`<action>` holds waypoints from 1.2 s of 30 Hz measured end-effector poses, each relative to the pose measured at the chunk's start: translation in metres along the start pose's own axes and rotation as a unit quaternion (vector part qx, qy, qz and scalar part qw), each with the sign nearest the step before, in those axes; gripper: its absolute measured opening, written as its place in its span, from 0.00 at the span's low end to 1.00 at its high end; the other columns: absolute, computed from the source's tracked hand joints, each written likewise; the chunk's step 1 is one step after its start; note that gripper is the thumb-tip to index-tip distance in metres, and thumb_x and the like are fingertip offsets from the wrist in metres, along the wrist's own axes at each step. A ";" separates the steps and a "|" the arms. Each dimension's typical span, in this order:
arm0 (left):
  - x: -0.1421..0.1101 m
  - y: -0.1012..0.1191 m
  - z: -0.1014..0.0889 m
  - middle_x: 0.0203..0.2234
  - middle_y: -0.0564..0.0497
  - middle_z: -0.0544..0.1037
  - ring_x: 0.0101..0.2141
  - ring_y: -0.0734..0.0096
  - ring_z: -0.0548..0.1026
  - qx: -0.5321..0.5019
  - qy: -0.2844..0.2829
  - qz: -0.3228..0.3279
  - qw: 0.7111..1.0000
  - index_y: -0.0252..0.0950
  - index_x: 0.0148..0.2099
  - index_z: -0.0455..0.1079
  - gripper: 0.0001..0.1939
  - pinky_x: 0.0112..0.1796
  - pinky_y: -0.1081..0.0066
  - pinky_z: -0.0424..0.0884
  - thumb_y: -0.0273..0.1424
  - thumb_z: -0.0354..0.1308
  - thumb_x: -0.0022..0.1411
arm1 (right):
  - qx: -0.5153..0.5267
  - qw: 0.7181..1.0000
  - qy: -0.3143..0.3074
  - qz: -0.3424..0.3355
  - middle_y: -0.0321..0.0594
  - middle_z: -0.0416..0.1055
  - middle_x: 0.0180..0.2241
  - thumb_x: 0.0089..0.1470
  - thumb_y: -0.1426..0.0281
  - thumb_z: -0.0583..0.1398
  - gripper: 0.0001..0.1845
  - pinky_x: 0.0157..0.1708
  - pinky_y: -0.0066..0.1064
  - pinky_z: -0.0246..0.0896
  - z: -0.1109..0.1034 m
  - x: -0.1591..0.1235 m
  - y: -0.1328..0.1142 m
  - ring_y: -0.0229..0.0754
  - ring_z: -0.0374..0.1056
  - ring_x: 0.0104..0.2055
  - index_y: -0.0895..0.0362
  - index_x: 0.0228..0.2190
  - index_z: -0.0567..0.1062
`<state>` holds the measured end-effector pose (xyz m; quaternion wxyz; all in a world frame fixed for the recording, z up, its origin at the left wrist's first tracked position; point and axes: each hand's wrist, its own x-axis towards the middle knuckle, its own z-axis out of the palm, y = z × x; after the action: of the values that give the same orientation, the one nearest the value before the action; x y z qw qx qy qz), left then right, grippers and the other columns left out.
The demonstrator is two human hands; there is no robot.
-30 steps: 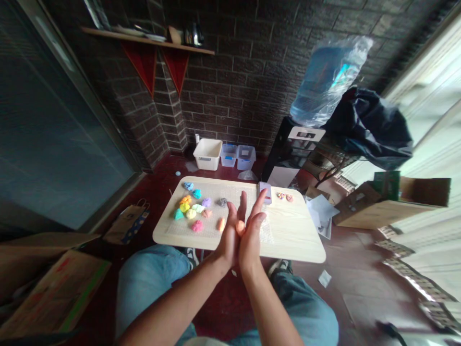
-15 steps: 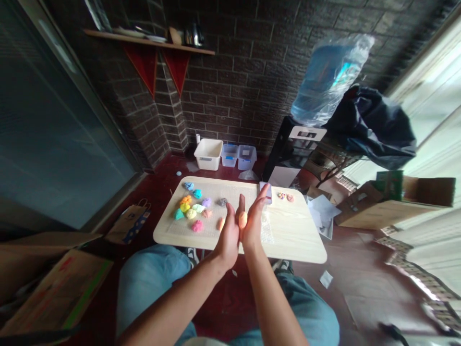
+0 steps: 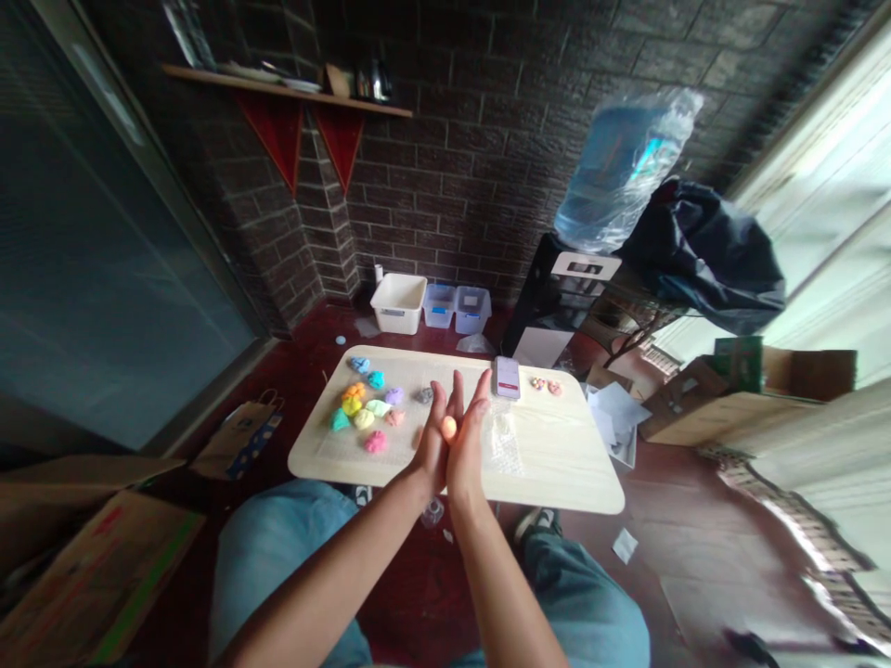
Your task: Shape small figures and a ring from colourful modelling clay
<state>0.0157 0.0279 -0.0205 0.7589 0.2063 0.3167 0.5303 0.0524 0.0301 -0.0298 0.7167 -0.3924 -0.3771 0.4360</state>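
Between my palms sits a small orange ball of modelling clay [image 3: 449, 428]. My left hand [image 3: 432, 445] presses it from one side and my right hand [image 3: 465, 455] from the other, fingers stretched out away from me. Beyond and left of the hands lie several soft lumps of clay, among them a pink lump [image 3: 375, 442], a green lump [image 3: 340, 419], a blue lump [image 3: 360, 365] and a purple lump [image 3: 393, 396]. A grey lump [image 3: 424, 395] is close to my left fingertips. Another orange piece is mostly hidden behind my left hand.
The pale table [image 3: 571, 464] bears a phone [image 3: 507, 378], bubble wrap [image 3: 505, 445] and two small decorated pieces [image 3: 547, 385]. Behind it stand plastic bins [image 3: 400, 304] and a water dispenser [image 3: 557, 297]. Cardboard boxes [image 3: 104, 566] flank both sides.
Both hands have slid against each other, the right one drawing back toward me, and the orange ball shows rounder between them. The phone is now uncovered. The view has shifted slightly.
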 end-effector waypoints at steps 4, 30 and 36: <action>-0.003 0.007 0.005 0.52 0.41 0.75 0.60 0.52 0.64 0.014 0.069 -0.037 0.997 0.43 0.47 0.77 0.23 0.55 0.50 0.62 0.48 0.50 0.61 | -0.063 0.996 0.065 0.006 0.31 0.37 0.70 0.62 0.49 0.43 0.32 0.67 0.54 0.26 0.005 -0.002 -0.003 0.41 0.28 0.72 0.41 0.65 0.48; -0.034 0.015 -0.017 0.61 0.49 0.67 0.65 0.56 0.55 0.121 -0.156 0.049 0.979 0.44 0.62 0.65 0.30 0.63 0.58 0.53 0.51 0.52 0.63 | 0.017 0.992 0.101 0.074 0.39 0.49 0.68 0.62 0.48 0.41 0.35 0.68 0.46 0.34 0.011 0.013 -0.020 0.43 0.43 0.70 0.51 0.64 0.56; -0.012 0.043 -0.011 0.63 0.49 0.65 0.67 0.55 0.49 0.063 -0.075 0.005 0.995 0.42 0.62 0.66 0.36 0.65 0.55 0.47 0.56 0.36 0.65 | -0.053 0.996 -0.029 0.072 0.32 0.41 0.70 0.61 0.47 0.46 0.35 0.68 0.44 0.28 0.025 -0.029 -0.017 0.41 0.33 0.71 0.46 0.65 0.51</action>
<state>-0.0238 0.0312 0.0023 0.7632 0.2949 0.2904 0.4962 0.0263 0.0037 -0.0105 0.6506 -0.4429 -0.3912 0.4769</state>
